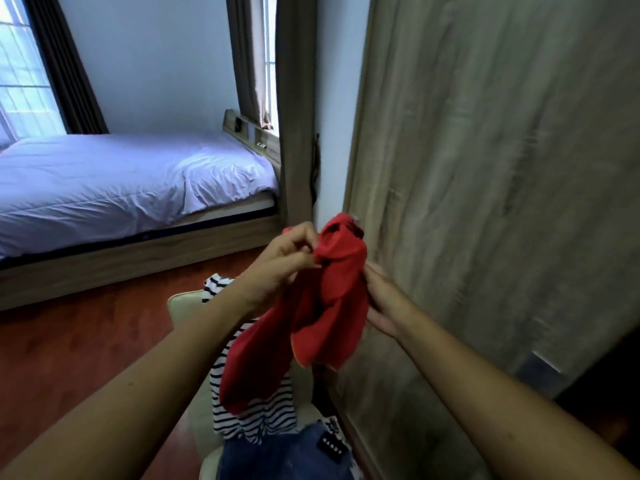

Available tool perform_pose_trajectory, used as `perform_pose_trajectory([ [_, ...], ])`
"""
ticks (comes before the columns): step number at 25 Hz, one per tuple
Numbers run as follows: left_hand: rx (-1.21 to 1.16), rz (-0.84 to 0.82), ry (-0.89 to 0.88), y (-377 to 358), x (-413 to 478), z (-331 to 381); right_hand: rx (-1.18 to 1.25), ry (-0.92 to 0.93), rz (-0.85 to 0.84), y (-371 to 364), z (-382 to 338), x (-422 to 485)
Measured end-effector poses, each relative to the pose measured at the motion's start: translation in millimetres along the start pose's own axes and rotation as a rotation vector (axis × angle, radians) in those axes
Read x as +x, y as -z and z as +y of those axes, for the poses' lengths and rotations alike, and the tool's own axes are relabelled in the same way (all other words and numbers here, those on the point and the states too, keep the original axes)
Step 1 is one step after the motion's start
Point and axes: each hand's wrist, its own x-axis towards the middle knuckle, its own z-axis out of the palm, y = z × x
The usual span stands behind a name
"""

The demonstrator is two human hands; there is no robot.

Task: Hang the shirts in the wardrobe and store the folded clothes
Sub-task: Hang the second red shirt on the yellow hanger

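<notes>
The red shirt (329,306) is held bunched in the air in front of the closed wardrobe door (485,168), above the cream seat (180,306). Its upper end is gathered into a knot-like fold; the lower part hangs loose, and a pale stitched hem is seen along the bottom edge.

Left hand (287,261): the upper fold of the red shirt is pinched between thumb and curled fingers. The hand is closed on the cloth.

Right hand (381,303): the hand is placed against the right edge of the red shirt, just beside the wardrobe door. The fingertips are hidden behind the fabric, so it cannot be told whether the cloth is grasped or only touched.

A striped shirt (256,414) is draped over the cream seat, directly under the red shirt and partly covered by it. A blue garment (287,455) with a black label (331,449) reading "HANDY" is laid in front of the striped shirt.

A bed (121,178) with white bedding is located to the left, across the red-brown floor (69,341). A dark curtain (65,64) is hung beside the window behind the bed
</notes>
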Motion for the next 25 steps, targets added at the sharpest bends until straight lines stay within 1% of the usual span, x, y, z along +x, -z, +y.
perform_pose_trajectory([
  [2, 0.247, -0.202, -0.028, -52, -7, 6, -0.005, 0.084, 0.012, 19, -29, -51],
  [3, 0.345, -0.260, -0.037, -73, -11, 5, 0.019, 0.120, 0.027, 29, -41, -72],
  [5, 0.467, -0.343, -0.058, -118, -17, 0, 0.046, 0.216, 0.089, 55, -70, -126],
  [7, 0.471, -0.365, -0.060, -162, -24, -13, 0.053, 0.308, 0.195, 86, -98, -181],
  [8, 0.427, -0.357, -0.017, -183, -29, -18, 0.069, 0.345, 0.248, 101, -110, -208],
  [9, 0.356, -0.315, 0.085, -199, -32, -27, 0.084, 0.371, 0.300, 114, -121, -233],
  [10, 0.350, -0.294, 0.175, -216, -34, -37, 0.107, 0.387, 0.362, 128, -132, -257],
  [11, 0.356, -0.330, 0.253, -234, -35, -45, 0.129, 0.401, 0.428, 140, -144, -280],
  [12, 0.426, -0.418, 0.282, -245, -35, -56, 0.146, 0.406, 0.487, 146, -153, -298],
  [14, 0.633, -0.710, 0.307, -286, -36, -72, 0.140, 0.445, 0.566, 158, -172, -338],
  [15, 0.752, -0.827, 0.304, -308, -35, -80, 0.132, 0.464, 0.574, 159, -180, -357],
  [16, 0.865, -0.909, 0.304, -331, -33, -89, 0.132, 0.476, 0.570, 158, -187, -376],
  [17, 0.993, -0.954, 0.304, -352, -30, -101, 0.135, 0.491, 0.560, 158, -193, -392],
  [18, 1.145, -0.948, 0.336, -374, -28, -105, 0.127, 0.508, 0.551, 157, -197, -407],
  [19, 1.285, -0.925, 0.287, -395, -26, -108, 0.109, 0.537, 0.532, 156, -202, -422],
  [20, 1.362, -0.906, 0.259, -414, -22, -112, 0.092, 0.556, 0.517, 156, -206, -433],
  [21, 1.346, -0.840, 0.162, -422, -19, -116, 0.077, 0.558, 0.499, 155, -210, -442],
  [22, 1.309, -0.788, -0.012, -433, -16, -118, 0.073, 0.565, 0.488, 158, -215, -453],
  [23, 1.358, -0.784, -0.035, -447, -16, -104, 0.069, 0.577, 0.494, 161, -220, -465],
  [24, 1.475, -0.779, -0.167, -454, -11, -108, 0.059, 0.586, 0.519, 164, -226, -475],
  [25, 1.487, -0.816, -0.236, -464, -8, -111, 0.050, 0.599, 0.539, 167, -231, -485],
])
